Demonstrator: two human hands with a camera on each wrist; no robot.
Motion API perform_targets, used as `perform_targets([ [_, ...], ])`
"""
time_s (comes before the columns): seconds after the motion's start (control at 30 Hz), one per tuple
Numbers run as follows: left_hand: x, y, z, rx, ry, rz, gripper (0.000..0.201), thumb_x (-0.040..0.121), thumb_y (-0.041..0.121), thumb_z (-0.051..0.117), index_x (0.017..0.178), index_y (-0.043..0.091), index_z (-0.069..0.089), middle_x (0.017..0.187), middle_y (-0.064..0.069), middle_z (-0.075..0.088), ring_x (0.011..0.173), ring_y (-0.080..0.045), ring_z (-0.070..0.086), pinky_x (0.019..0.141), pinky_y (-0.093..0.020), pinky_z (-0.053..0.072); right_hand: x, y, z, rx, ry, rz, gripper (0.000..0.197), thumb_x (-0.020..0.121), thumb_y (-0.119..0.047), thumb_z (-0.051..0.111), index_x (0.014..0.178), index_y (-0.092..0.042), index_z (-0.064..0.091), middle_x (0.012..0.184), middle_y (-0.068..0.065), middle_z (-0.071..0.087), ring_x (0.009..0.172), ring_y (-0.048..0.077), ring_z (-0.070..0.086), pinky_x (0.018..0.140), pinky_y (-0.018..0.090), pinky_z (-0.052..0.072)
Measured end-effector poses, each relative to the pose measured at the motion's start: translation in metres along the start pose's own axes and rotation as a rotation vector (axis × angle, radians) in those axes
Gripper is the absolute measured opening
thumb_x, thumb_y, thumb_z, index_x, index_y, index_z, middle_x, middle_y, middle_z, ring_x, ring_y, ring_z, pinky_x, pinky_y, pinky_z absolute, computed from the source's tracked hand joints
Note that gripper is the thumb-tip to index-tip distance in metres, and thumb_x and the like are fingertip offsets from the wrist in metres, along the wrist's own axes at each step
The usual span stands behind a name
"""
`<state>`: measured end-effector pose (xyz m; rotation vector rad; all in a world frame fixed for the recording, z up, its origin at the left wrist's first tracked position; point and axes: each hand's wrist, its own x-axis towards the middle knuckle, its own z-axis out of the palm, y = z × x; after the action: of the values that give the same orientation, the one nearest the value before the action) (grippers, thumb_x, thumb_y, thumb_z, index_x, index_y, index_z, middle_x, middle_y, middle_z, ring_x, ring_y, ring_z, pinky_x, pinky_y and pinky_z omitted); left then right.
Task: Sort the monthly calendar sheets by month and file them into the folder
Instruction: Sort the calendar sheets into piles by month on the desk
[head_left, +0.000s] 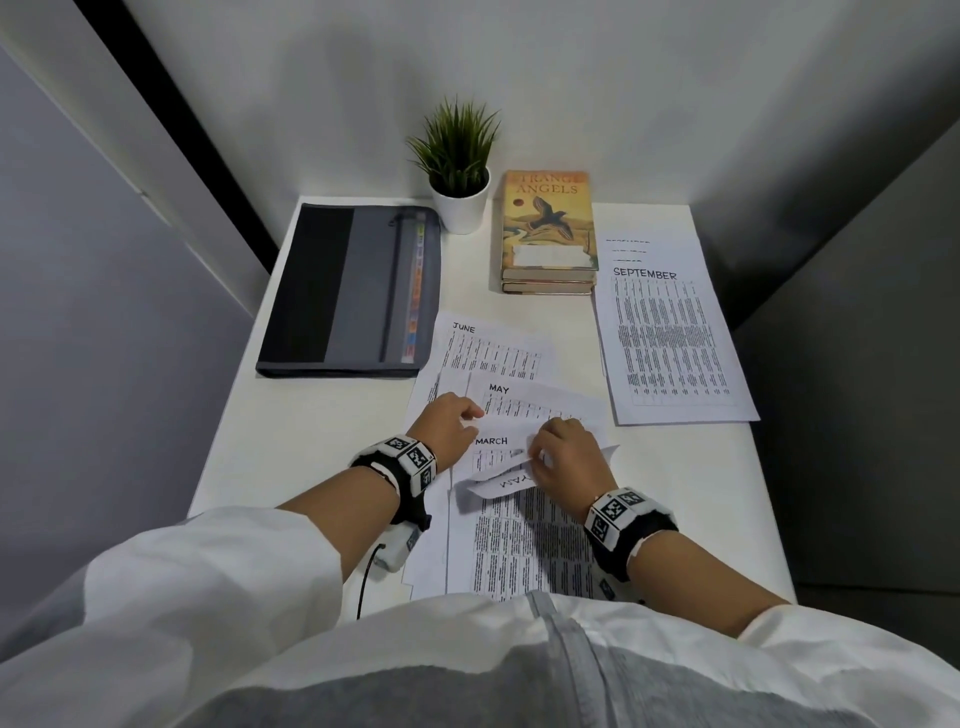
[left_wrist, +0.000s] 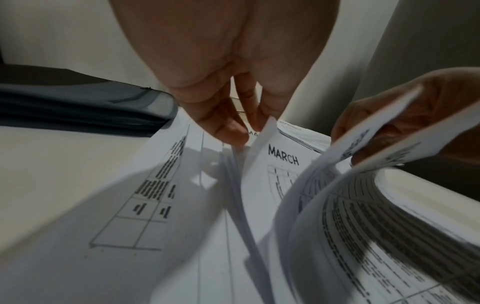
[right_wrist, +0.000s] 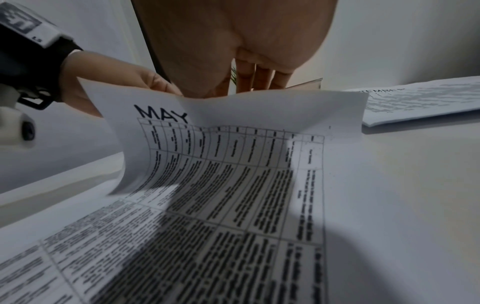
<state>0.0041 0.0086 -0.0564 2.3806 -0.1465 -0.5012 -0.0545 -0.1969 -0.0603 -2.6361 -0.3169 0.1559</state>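
A loose pile of calendar sheets lies in front of me on the white table (head_left: 322, 426). My right hand (head_left: 537, 457) grips the top edge of a May sheet (head_left: 511, 482) and curls it back toward me, so its heading reads upside down. In the right wrist view that May sheet (right_wrist: 233, 144) bends up in front of my fingers (right_wrist: 259, 82). My left hand (head_left: 475, 423) pinches the top left corner of the March sheet (head_left: 493, 449) uncovered beneath it. That corner is lifted in the left wrist view (left_wrist: 262, 133). The closed grey zip folder (head_left: 353, 291) lies at the back left.
June (head_left: 488, 348) and another May sheet (head_left: 524, 397) fan out beyond the pile. A September stack (head_left: 670, 338) lies at the right. Two stacked books (head_left: 548, 228) and a potted plant (head_left: 460, 171) stand at the back by the wall. Walls close in on both sides.
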Motion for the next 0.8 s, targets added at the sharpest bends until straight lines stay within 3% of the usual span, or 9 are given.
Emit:
perform_targets([
  [0.13, 0.0048, -0.0029, -0.0018, 0.032, -0.013, 0.003, 0.018, 0.088, 0.018, 0.068, 0.106, 0.016, 0.068, 0.107, -0.001, 0.057, 0.093, -0.015, 0.056, 0.083, -0.02, 0.039, -0.0017, 0.0007, -0.0007, 0.059, -0.062, -0.009, 0.009, 0.084, -0.021, 0.064, 0.08, -0.013, 0.062, 0.083, 0.002, 0.062, 0.083, 0.021, 0.05, 0.077, 0.038, 0.043],
  [0.23, 0.0049, -0.003, -0.0017, 0.035, -0.033, 0.042, 0.022, 0.081, 0.025, 0.076, 0.101, 0.022, 0.069, 0.111, -0.001, 0.052, 0.105, -0.018, 0.054, 0.093, -0.026, 0.043, -0.0011, 0.0003, 0.0015, 0.13, -0.072, 0.025, 0.023, 0.091, -0.04, 0.053, 0.082, -0.019, 0.059, 0.08, -0.003, 0.059, 0.08, 0.015, 0.047, 0.074, 0.034, 0.041],
  [0.3, 0.0042, -0.0028, -0.0007, 0.056, -0.049, 0.06, 0.028, 0.076, 0.029, 0.08, 0.101, 0.026, 0.067, 0.113, 0.001, 0.048, 0.112, -0.016, 0.048, 0.102, -0.03, 0.041, 0.0008, -0.0005, 0.0026, 0.179, -0.053, 0.066, 0.028, 0.095, -0.044, 0.043, 0.097, -0.023, 0.061, 0.084, -0.006, 0.061, 0.084, 0.014, 0.049, 0.076, 0.034, 0.042],
  [0.4, 0.0035, -0.0034, 0.0006, 0.1, -0.075, 0.043, 0.037, 0.074, 0.031, 0.082, 0.107, 0.026, 0.064, 0.118, 0.001, 0.048, 0.117, -0.016, 0.046, 0.106, -0.034, 0.039, 0.003, -0.0003, 0.0057, 0.137, -0.072, 0.068, 0.033, 0.098, -0.036, 0.039, 0.122, -0.023, 0.059, 0.097, -0.002, 0.06, 0.094, 0.017, 0.049, 0.085, 0.036, 0.041],
  [0.47, 0.0024, -0.005, 0.0004, 0.099, -0.089, 0.033, 0.039, 0.075, 0.031, 0.081, 0.109, 0.024, 0.063, 0.117, 0.003, 0.047, 0.116, -0.015, 0.048, 0.105, -0.033, 0.04, 0.0028, 0.0003, 0.0066, 0.123, -0.053, 0.054, 0.029, 0.098, -0.031, 0.044, 0.114, -0.019, 0.065, 0.093, 0.001, 0.053, 0.092, 0.019, 0.046, 0.082, 0.037, 0.041],
  [0.53, 0.0011, -0.0077, 0.0003, 0.11, -0.088, 0.042, 0.037, 0.077, 0.031, 0.079, 0.109, 0.023, 0.063, 0.113, 0.006, 0.045, 0.114, -0.013, 0.048, 0.103, -0.031, 0.041, 0.002, 0.0013, 0.0063, 0.09, -0.015, 0.046, 0.027, 0.096, -0.03, 0.048, 0.093, -0.013, 0.069, 0.089, 0.003, 0.049, 0.089, 0.021, 0.043, 0.079, 0.037, 0.04],
  [0.63, -0.0001, -0.009, 0.0004, 0.134, -0.079, 0.069, 0.034, 0.082, 0.028, 0.074, 0.113, 0.021, 0.062, 0.115, 0.004, 0.047, 0.112, -0.012, 0.047, 0.101, -0.029, 0.041, 0.0014, 0.0003, 0.0039, 0.037, 0.054, 0.033, 0.03, 0.095, -0.028, 0.052, 0.078, -0.01, 0.069, 0.087, 0.004, 0.054, 0.085, 0.021, 0.044, 0.075, 0.035, 0.037],
  [0.73, 0.0006, -0.0084, 0.0013, 0.111, -0.045, 0.079, 0.03, 0.086, 0.02, 0.07, 0.114, 0.018, 0.06, 0.113, 0.001, 0.052, 0.105, -0.011, 0.051, 0.096, -0.027, 0.043, 0.0037, -0.0045, -0.0006, 0.126, -0.007, 0.069, 0.037, 0.095, -0.027, 0.049, 0.063, -0.012, 0.059, 0.067, 0.002, 0.053, 0.068, 0.019, 0.045, 0.066, 0.033, 0.038],
  [0.8, 0.0013, -0.0068, 0.0007, 0.113, -0.028, 0.076, 0.019, 0.088, 0.016, 0.067, 0.107, 0.018, 0.062, 0.106, 0.002, 0.054, 0.097, -0.009, 0.051, 0.092, -0.026, 0.045, 0.0071, -0.006, -0.0031, 0.221, -0.082, 0.151, 0.032, 0.094, -0.029, 0.048, 0.065, -0.017, 0.053, 0.059, -0.002, 0.051, 0.056, 0.013, 0.046, 0.056, 0.029, 0.038],
])
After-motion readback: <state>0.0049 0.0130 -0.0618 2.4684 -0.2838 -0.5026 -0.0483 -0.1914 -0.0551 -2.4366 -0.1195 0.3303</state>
